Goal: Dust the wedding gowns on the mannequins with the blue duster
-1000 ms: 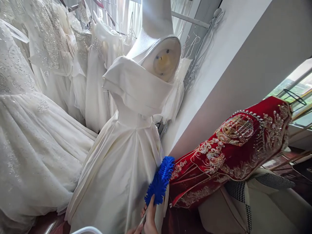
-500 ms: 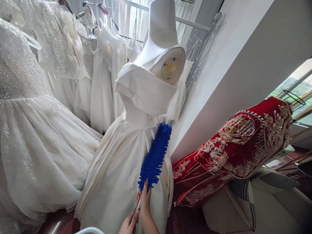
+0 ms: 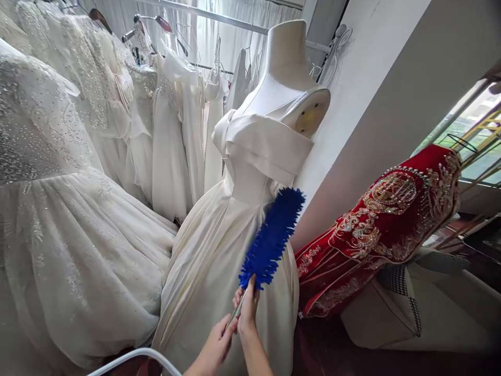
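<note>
A blue duster [image 3: 274,237] with shaggy bristles lies slantwise in front of the waist and skirt of a white satin gown [image 3: 219,256]. Whether the bristles touch the cloth I cannot tell. My right hand [image 3: 248,308] is closed around the duster's thin handle, just below the bristles. Lower down, my left hand [image 3: 222,334] grips the same handle near its end. The gown, with its folded off-shoulder top, is on a white mannequin [image 3: 287,49] with a bare neck and no arms.
White beaded gowns [image 3: 50,115] fill the left, several on hangers under a metal rail [image 3: 211,15]. A red embroidered dress [image 3: 391,209] stands at right, beside a beige armchair [image 3: 387,313]. A white curved tube [image 3: 136,352] crosses the bottom left. A slanting wall [image 3: 352,94] rises behind.
The view has shifted, so the mannequin, gown and duster appear farther right and the mannequin's neck lower. Both hands keep their grip on the handle, and more of my forearms shows.
</note>
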### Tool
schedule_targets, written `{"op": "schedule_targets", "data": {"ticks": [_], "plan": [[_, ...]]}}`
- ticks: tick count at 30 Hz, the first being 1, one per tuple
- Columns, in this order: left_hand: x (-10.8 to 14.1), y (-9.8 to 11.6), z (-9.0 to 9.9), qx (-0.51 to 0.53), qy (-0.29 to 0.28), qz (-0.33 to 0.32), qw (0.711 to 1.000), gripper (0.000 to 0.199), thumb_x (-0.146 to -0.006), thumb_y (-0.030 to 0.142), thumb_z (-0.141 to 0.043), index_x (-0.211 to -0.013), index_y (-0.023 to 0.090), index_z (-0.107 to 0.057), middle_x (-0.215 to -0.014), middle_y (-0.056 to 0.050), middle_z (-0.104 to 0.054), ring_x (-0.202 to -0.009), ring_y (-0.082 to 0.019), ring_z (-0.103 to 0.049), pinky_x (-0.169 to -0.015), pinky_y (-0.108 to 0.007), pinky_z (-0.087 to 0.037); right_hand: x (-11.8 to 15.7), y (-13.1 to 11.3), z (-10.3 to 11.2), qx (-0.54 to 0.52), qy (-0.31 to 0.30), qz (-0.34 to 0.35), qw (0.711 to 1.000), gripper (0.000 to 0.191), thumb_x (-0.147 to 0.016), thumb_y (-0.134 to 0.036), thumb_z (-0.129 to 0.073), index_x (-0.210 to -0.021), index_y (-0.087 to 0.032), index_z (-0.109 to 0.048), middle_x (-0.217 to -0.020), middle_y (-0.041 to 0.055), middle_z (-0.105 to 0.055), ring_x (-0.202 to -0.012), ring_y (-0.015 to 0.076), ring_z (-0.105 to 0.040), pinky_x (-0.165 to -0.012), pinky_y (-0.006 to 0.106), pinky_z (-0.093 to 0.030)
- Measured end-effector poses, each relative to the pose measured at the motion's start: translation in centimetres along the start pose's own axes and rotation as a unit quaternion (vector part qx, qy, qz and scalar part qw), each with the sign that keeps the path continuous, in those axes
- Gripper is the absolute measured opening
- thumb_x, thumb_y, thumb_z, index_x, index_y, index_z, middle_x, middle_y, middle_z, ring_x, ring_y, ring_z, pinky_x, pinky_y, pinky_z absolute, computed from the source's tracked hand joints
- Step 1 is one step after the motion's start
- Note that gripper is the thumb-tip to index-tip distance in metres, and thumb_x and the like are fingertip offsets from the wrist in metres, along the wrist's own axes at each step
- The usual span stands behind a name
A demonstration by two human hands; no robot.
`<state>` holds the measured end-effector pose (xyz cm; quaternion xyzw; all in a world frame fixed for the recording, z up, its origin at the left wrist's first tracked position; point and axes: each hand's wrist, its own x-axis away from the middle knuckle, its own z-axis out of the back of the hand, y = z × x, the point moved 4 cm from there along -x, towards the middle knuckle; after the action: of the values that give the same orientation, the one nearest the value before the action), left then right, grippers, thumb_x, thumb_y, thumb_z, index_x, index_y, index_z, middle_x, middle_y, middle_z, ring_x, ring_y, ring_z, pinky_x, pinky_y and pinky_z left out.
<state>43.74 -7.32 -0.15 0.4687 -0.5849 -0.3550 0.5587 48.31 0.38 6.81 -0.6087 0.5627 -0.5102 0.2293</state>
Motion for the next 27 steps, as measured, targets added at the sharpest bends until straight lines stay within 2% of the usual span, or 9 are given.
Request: {"op": "schedule_targets", "data": {"ticks": [2, 4, 7, 11, 13, 15, 21, 24, 27], "plan": [[0.3, 0.3, 2.1, -0.007, -0.012, -0.009, 1.000, 0.052, -0.067, 0.075, -0.040, -0.070, 0.023, -0.042, -0.037, 0.015, -0.027, -0.030, -0.005, -0.019, -0.031, -0.019, -0.016, 0.4, 1.4, -1.6, -0.016, -0.003, -0.008, 1.000, 0.050, -0.068, -0.069, -0.049, -0.064, -0.021, -0.036, -0.043, -0.0090, -0.037, -0.032, 0.0047, -0.030, -0.031, 0.019, -0.023], [0.5, -0.3, 3.6, -0.023, -0.035, -0.005, 0.999, 0.049, -0.069, 0.073, -0.039, -0.068, 0.024, -0.039, -0.035, 0.015, -0.027, -0.028, -0.005, -0.018, -0.029, -0.019, -0.014, 0.6, 3.1, -1.6, -0.029, 0.024, -0.018, 0.999, 0.051, -0.068, -0.070, -0.048, -0.064, -0.021, -0.035, -0.043, -0.0091, -0.037, -0.031, 0.0046, -0.030, -0.031, 0.018, -0.024], [0.8, -2.6, 4.2, -0.046, -0.093, 0.026, 0.994, 0.051, -0.067, 0.075, -0.038, -0.065, 0.024, -0.039, -0.030, 0.015, -0.026, -0.026, -0.005, -0.020, -0.028, -0.019, -0.014, 0.8, 6.0, 0.6, -0.045, 0.078, -0.037, 0.995, 0.052, -0.068, -0.071, -0.046, -0.061, -0.021, -0.033, -0.041, -0.0092, -0.035, -0.030, 0.0045, -0.030, -0.030, 0.018, -0.022], [1.3, -5.1, 3.3, -0.056, -0.150, 0.055, 0.986, 0.060, -0.057, 0.083, -0.037, -0.059, 0.023, -0.041, -0.030, 0.014, -0.024, -0.027, -0.005, -0.021, -0.029, -0.020, -0.012, 1.2, 8.2, 4.6, -0.046, 0.155, -0.040, 0.986, 0.053, -0.068, -0.071, -0.047, -0.059, -0.021, -0.034, -0.041, -0.0088, -0.036, -0.030, 0.0047, -0.032, -0.030, 0.018, -0.022], [1.6, -5.1, 2.9, -0.056, -0.162, 0.063, 0.983, 0.060, -0.055, 0.083, -0.039, -0.057, 0.023, -0.041, -0.031, 0.014, -0.024, -0.027, -0.005, -0.020, -0.029, -0.020, -0.011, 1.7, 8.0, 5.5, -0.046, 0.185, -0.026, 0.981, 0.053, -0.067, -0.071, -0.048, -0.058, -0.021, -0.034, -0.040, -0.0084, -0.036, -0.030, 0.0053, -0.034, -0.031, 0.018, -0.024], [1.9, -4.3, 2.4, -0.042, -0.172, 0.061, 0.982, 0.058, -0.059, 0.081, -0.041, -0.059, 0.023, -0.041, -0.032, 0.014, -0.024, -0.027, -0.004, -0.020, -0.028, -0.020, -0.011, 2.1, 6.6, 5.2, -0.044, 0.185, -0.008, 0.982, 0.054, -0.066, -0.071, -0.049, -0.058, -0.021, -0.034, -0.040, -0.0080, -0.038, -0.030, 0.0054, -0.035, -0.030, 0.018, -0.025], [1.7, 0.5, 1.3, 0.009, -0.142, -0.020, 0.990, 0.049, -0.072, 0.072, -0.035, -0.067, 0.023, -0.039, -0.033, 0.014, -0.031, -0.026, -0.004, -0.023, -0.028, -0.017, -0.018, 2.4, 0.5, 0.3, 0.008, 0.061, 0.044, 0.997, 0.052, -0.067, -0.071, -0.050, -0.063, -0.020, -0.039, -0.041, -0.0082, -0.040, -0.030, 0.0054, -0.035, -0.030, 0.018, -0.024], [1.2, 1.0, 1.9, 0.016, -0.102, -0.027, 0.994, 0.051, -0.071, 0.074, -0.033, -0.064, 0.024, -0.036, -0.032, 0.014, -0.029, -0.026, -0.004, -0.021, -0.029, -0.017, -0.018, 1.9, 0.5, -1.5, 0.020, 0.019, 0.028, 0.999, 0.052, -0.064, -0.071, -0.052, -0.065, -0.021, -0.039, -0.040, -0.0101, -0.036, -0.029, 0.0050, -0.032, -0.030, 0.018, -0.026], [1.1, -0.9, 2.8, -0.003, -0.083, 0.012, 0.996, 0.054, -0.066, 0.078, -0.034, -0.063, 0.024, -0.037, -0.031, 0.014, -0.027, -0.026, -0.005, -0.021, -0.029, -0.018, -0.017, 1.6, 2.7, -1.0, 0.015, 0.036, 0.013, 0.999, 0.053, -0.063, -0.073, -0.051, -0.064, -0.021, -0.037, -0.041, -0.0104, -0.035, -0.029, 0.0044, -0.031, -0.030, 0.018, -0.025]]}}
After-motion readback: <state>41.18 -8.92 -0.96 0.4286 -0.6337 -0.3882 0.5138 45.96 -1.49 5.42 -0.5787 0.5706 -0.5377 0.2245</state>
